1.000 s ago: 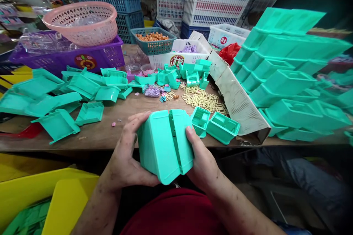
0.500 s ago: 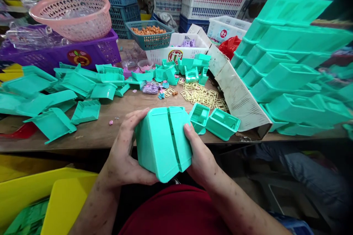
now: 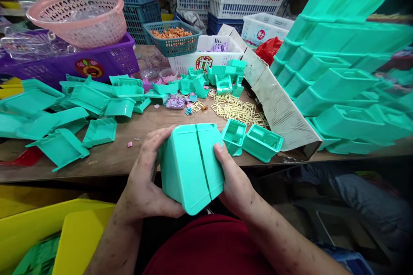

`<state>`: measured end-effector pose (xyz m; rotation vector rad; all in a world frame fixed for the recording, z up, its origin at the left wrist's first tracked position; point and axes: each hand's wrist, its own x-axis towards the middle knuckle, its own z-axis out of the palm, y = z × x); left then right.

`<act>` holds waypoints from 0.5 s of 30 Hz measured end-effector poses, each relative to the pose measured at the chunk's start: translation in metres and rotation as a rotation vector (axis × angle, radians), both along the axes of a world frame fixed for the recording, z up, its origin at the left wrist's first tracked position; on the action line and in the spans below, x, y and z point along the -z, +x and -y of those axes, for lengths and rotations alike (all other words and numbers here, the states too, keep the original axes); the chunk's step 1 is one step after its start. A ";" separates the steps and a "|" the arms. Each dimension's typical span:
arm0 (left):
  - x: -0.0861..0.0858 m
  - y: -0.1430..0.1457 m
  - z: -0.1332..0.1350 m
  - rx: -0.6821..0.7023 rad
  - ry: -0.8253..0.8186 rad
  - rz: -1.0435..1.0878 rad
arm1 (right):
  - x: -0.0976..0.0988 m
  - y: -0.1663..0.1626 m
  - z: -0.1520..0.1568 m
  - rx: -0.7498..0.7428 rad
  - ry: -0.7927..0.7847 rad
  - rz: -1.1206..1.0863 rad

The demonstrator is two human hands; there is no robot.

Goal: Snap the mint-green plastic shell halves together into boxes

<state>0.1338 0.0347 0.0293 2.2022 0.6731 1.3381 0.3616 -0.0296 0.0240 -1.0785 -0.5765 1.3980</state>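
Teal box clasped between both hands.

Person, own body, seen from above; left hand: bare, fingers uncovered, nails short; right hand: bare likewise, thumbnail short; left forearm: uncovered along all its visible length, entering from the near left edge; right forearm: uncovered likewise, entering from the near right edge; garment: dark red cloth, plain and smooth, filling the near centre between the two forearms; its cut cannot be told
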 end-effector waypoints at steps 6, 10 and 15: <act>-0.007 -0.002 0.000 0.001 0.032 -0.071 | -0.003 -0.001 0.002 0.035 0.036 0.035; -0.004 -0.010 -0.001 0.013 -0.032 -0.130 | -0.010 0.001 0.005 -0.033 0.081 0.068; -0.001 -0.016 -0.003 0.032 -0.049 -0.155 | -0.009 0.005 0.006 -0.070 0.114 0.089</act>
